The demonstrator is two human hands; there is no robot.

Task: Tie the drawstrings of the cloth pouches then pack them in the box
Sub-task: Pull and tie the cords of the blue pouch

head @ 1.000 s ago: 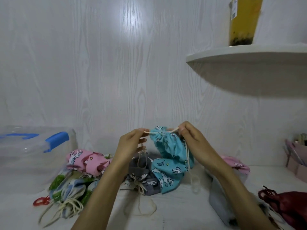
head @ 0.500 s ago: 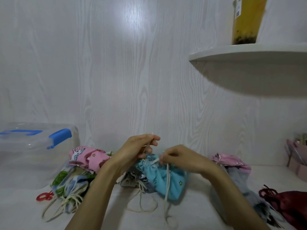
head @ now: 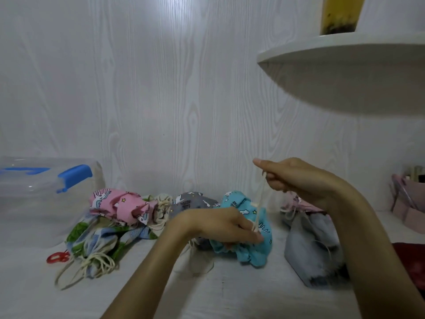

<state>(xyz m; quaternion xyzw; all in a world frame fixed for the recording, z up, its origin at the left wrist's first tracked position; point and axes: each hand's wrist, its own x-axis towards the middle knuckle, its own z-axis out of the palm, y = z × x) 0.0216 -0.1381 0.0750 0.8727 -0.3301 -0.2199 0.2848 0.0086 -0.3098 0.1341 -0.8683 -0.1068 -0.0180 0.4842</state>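
Low in the middle of the frame I see the blue pouch [head: 247, 226] lying crumpled on the white table [head: 230, 295]. My left hand [head: 220, 226] rests on top of it, fingers curled down over the gathered cloth and pinching the lower end of the cream drawstring [head: 259, 203] against it. The string runs up, taut and nearly upright, to my right hand [head: 296, 180], which sits higher at centre right and pinches the upper end between thumb and curled fingers.

Just behind the left hand lies a grey pouch [head: 193, 202], partly hidden by my wrist. Left of that, a pink pouch [head: 117, 203] rests on top of a green and blue pouch [head: 99, 240], whose cords [head: 92, 265] trail loose toward the lower left. A small red object [head: 57, 257] lies on the table beside those cords; I cannot tell what it is. At the far left edge stands the clear plastic box [head: 46, 203], with its blue latch [head: 76, 174] toward the pouches.

To the right of the blue pouch, under my right forearm, sits a grey-blue pouch [head: 310, 247] with another pink pouch [head: 299, 204] behind it. A dark red cloth [head: 411, 261] shows at the right edge. In the upper right a white shelf [head: 333, 56] carries a yellow container [head: 340, 14].
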